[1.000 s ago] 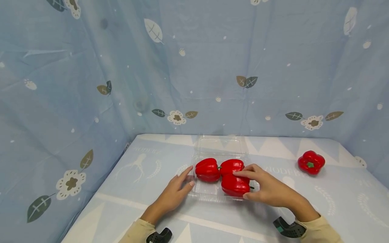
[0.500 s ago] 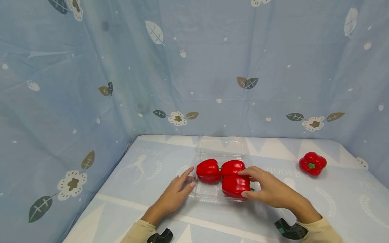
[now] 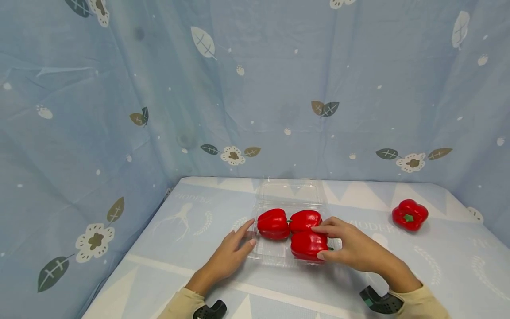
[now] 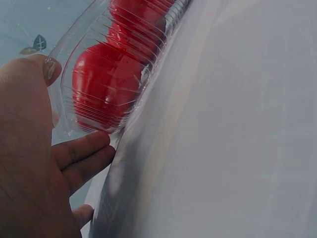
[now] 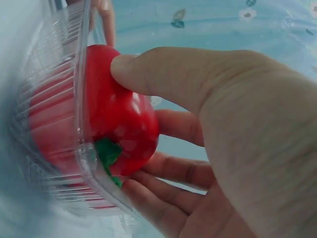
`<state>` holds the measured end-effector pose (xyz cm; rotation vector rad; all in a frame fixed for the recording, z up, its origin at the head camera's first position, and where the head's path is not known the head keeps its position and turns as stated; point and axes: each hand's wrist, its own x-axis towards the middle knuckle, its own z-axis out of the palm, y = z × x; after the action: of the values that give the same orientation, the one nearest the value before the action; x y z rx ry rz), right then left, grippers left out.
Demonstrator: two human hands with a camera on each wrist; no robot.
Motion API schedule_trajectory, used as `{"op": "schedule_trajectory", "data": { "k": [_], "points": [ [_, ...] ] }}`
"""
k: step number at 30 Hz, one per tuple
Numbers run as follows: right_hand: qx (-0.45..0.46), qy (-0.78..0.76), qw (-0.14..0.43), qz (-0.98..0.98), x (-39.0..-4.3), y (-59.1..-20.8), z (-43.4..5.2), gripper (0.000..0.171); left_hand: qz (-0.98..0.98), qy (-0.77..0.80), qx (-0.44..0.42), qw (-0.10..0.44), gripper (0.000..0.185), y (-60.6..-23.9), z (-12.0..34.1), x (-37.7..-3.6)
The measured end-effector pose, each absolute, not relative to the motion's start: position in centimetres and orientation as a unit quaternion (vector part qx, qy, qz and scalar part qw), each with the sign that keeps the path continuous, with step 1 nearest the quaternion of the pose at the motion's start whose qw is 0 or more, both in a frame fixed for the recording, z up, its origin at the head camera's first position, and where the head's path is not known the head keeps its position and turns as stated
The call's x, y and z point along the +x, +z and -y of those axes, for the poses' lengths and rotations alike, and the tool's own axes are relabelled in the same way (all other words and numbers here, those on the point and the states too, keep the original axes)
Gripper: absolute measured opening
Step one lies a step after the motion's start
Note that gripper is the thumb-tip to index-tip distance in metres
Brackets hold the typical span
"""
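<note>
In the head view, a clear plastic clamshell box (image 3: 275, 257) lies with its lid tipped back. Inside are a red bell pepper on the left (image 3: 272, 224), another at the back right (image 3: 303, 220) and a third at the front right (image 3: 307, 245). My right hand (image 3: 354, 246) grips the front right pepper, thumb on its near side and fingers on the far side. Its green stem (image 5: 107, 151) points right, by the box rim in the right wrist view. My left hand (image 3: 227, 254) touches the box's left side with fairly straight fingers, the thumb (image 4: 52, 70) at the rim.
Another red bell pepper (image 3: 410, 215) lies apart on the patterned tablecloth (image 3: 191, 221), toward the back right. Behind the box stretches its clear lid (image 3: 291, 190). A blue curtain (image 3: 279, 88) with leaf prints hangs along the back and sides.
The right fingers have shifted slightly rightward on the front pepper, which they hold throughout. The left hand keeps its place at the box side. The head view has shifted very slightly.
</note>
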<state>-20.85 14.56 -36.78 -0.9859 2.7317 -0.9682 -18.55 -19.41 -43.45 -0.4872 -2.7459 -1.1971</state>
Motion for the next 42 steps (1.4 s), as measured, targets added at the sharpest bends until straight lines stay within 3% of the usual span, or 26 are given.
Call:
{"op": "schedule_trajectory", "data": {
  "k": [12, 26, 42],
  "points": [
    [-0.288, -0.31, 0.105, -0.9, -21.4, -35.3, -13.8, 0.05, 0.903, -0.395, -0.162, 0.053, 0.057, -43.3, 19.6, -18.6],
    [-0.3, -0.286, 0.091, -0.906, -21.0, -34.9, -13.4, 0.049, 0.904, -0.39, -0.167, 0.056, 0.057, -43.3, 19.4, -19.0],
    [-0.309, -0.301, 0.115, -0.895, -21.2, -34.8, -14.1, 0.05, 0.905, -0.394, -0.156, 0.048, 0.057, -43.6, 19.4, -18.8]
  ]
}}
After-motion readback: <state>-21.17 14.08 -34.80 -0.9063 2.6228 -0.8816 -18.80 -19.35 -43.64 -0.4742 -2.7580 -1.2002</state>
